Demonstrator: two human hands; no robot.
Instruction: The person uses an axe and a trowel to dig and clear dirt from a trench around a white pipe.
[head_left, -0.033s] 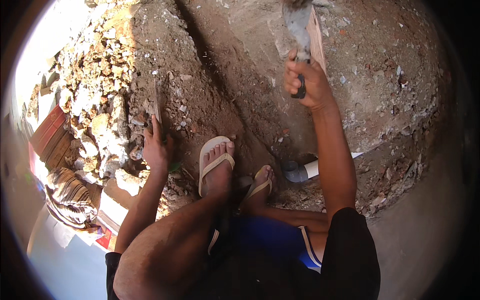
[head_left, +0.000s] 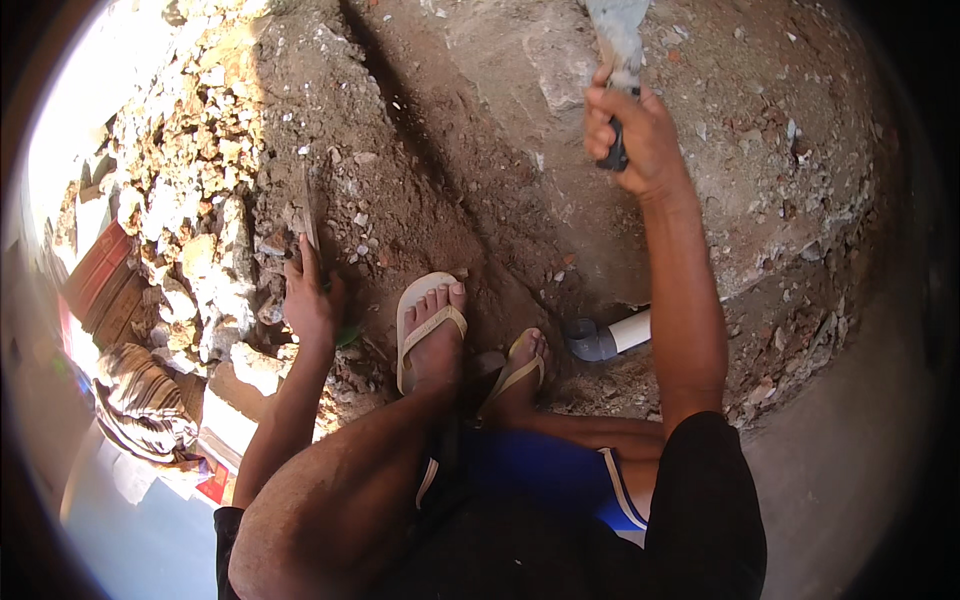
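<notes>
My right hand (head_left: 637,135) is closed round the black handle (head_left: 617,150) of a trowel. Its grey, mud-smeared blade (head_left: 617,28) points away from me, over the dirt at the far side, and is cut off by the upper edge of the view. Lower on the left, my left hand (head_left: 312,300) rests close to the ground, its fingers round the near end of a thin, flat, blade-like tool (head_left: 309,212). The index finger lies along that tool, which points away from me over loose soil; its handle is hidden by the hand.
Broken rubble (head_left: 200,215) lies left of my left hand. A narrow groove (head_left: 400,110) runs through the dirt. A white pipe (head_left: 630,331) with a grey elbow (head_left: 588,341) lies by my right foot. My sandalled feet (head_left: 432,325) stand between the hands. A striped cloth (head_left: 143,400) lies left.
My right hand and the trowel have moved slightly right and away from me. More of the white pipe shows beside the forearm. The left hand stays nearly in place.
</notes>
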